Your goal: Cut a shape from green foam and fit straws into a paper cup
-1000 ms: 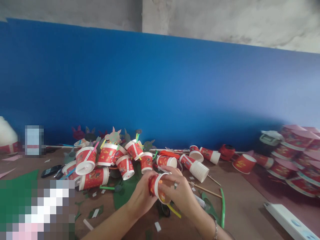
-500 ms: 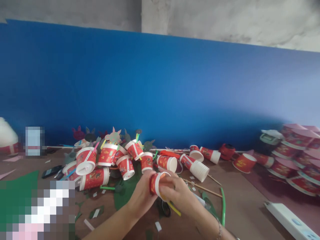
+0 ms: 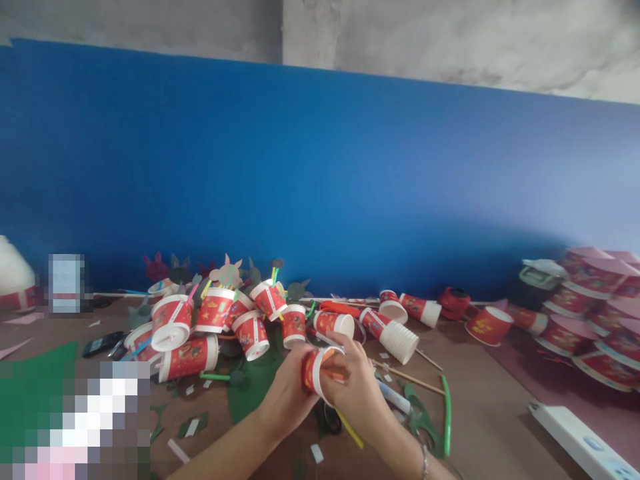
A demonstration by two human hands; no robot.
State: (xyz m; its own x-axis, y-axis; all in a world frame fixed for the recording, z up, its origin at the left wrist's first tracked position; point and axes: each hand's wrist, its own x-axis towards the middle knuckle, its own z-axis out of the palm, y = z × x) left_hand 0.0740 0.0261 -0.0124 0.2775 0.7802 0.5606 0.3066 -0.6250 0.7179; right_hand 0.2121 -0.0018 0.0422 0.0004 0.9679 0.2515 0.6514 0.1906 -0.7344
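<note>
My left hand is wrapped round a red paper cup with a white rim, tipped so that its mouth faces right. The fingers of my right hand are bent together into the cup's mouth. An orange strip, perhaps a straw, shows inside by those fingers; their tips are partly hidden. Under my right hand a yellow straw sticks out. Close below the cup lie the dark handles of scissors.
Red paper cups, some with straws and paper animal heads, are heaped at left. Nested cups, a glue stick and a green straw lie right. A power strip and stacked cups stand farther right. A blue panel rises behind.
My right hand has turned, its knuckles rising, and its fingers sit differently in the cup's mouth. The orange strip shows more clearly. The cup has shifted slightly and stays in my left hand.
</note>
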